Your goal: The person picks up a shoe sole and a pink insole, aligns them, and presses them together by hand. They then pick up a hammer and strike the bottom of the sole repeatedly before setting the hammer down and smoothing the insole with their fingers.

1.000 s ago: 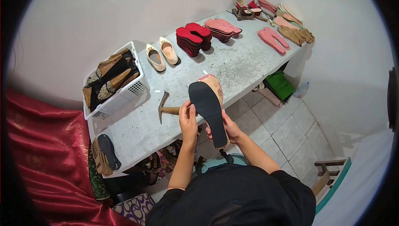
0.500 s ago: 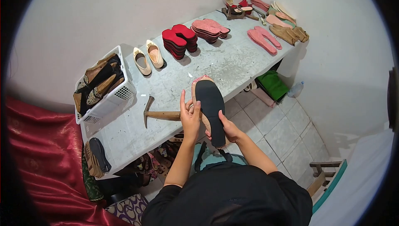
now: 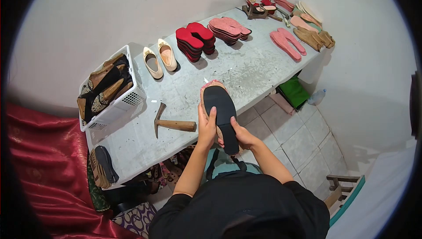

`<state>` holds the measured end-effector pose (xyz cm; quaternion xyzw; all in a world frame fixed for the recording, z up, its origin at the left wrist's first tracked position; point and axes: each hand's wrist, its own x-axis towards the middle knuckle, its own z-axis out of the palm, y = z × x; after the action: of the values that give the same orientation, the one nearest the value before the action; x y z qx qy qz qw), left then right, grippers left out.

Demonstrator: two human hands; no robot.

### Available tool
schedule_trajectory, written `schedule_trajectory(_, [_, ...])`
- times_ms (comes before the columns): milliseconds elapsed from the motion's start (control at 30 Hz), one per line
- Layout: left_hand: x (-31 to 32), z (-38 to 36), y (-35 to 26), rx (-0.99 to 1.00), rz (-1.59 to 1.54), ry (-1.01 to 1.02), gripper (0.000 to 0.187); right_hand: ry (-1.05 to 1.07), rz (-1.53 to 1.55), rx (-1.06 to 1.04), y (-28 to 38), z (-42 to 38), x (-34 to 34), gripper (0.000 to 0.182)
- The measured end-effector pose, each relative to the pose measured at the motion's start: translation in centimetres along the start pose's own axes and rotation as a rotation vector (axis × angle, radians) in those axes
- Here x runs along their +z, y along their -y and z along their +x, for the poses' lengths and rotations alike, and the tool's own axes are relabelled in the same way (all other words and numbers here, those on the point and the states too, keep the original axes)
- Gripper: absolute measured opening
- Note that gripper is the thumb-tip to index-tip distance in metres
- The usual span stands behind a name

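Note:
A shoe with a black sole and a tan edge is held sole-up in front of my body, its toe pointing away from me. My left hand grips its left side, thumb lying on the sole. On the other side, near the heel, my right hand holds it with the thumb pressed on the sole edge. Fingers of both hands are partly hidden beneath the shoe. A hammer with a wooden handle lies on the table just left of my left hand.
The grey table carries a white basket of shoes, cream flats, red sole stacks, pink soles and dark soles. A green bag and a plastic bottle stand on the floor.
My left hand has closed around the shoe's side; its fingers were raised and spread before. The shoe has shifted only slightly, and the view has turned a little.

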<state>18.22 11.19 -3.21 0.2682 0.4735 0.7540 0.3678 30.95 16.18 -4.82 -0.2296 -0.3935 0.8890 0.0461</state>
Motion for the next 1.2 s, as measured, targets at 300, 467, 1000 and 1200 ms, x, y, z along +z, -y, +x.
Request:
schedule_trajectory(300, [-3.2,6.7,-3.6,0.023,0.004,0.043,0.038,0.068,0.17,0.039,3.9,5.0,2.9,0.07])
schedule_trajectory(467, [-4.7,8.5,-3.7,-0.002,0.012,0.013,0.04,0.14,0.22,0.067,4.4,7.7,3.4,0.061])
schedule_trajectory(1000, [-10.4,9.5,-2.8,-0.134,0.021,-0.215,0.037,0.051,0.03,0.08,3.4,14.7,4.7,0.043])
schedule_trajectory(1200, [-12.1,10.0,-2.6,-0.04,0.029,-0.244,0.039,0.14,0.021,0.039,3.2,16.2,4.9,0.041])
